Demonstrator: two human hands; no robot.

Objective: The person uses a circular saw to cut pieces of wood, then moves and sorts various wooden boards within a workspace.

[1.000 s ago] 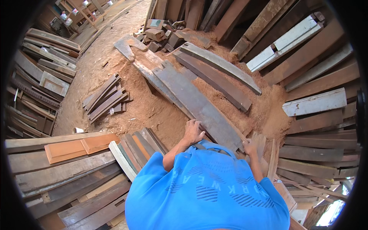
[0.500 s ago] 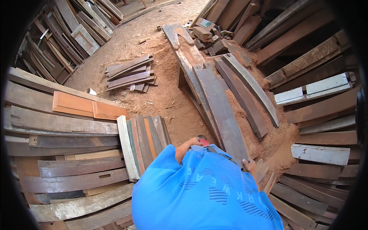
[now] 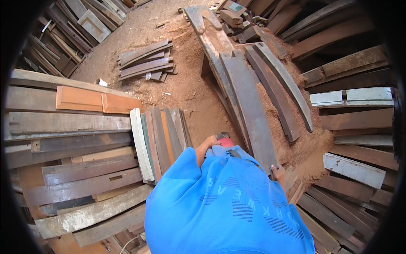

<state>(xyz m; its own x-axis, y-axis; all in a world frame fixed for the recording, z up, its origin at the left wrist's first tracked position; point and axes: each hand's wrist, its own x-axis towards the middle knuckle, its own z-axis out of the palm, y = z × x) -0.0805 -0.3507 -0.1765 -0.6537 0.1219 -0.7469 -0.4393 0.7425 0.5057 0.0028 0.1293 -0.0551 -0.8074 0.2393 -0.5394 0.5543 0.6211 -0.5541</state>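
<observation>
A long grey-brown plank (image 3: 249,106) with a notched far end lies lengthwise on a narrow wooden bench (image 3: 207,38). My right hand (image 3: 278,172) is closed around the right edge of its near end, with the fingers partly seen. On the plank's left, close to my body, my left hand (image 3: 209,143) is closed on a red tool (image 3: 225,142) with a dark round end. The blue shirt covers most of that tool, so its exact kind does not show.
To the bench's right, two long boards (image 3: 275,91) lie on sawdust. A small stack of short boards (image 3: 146,63) sits on the ground ahead. Piled timber (image 3: 84,173) flanks me on the left, with more boards (image 3: 355,120) on the right. Wood blocks (image 3: 231,17) lie beyond the bench.
The view has tipped downward, so the bench and plank sit higher in the picture. More of the red tool's round end shows beside my left hand. My right hand stays at the plank's edge.
</observation>
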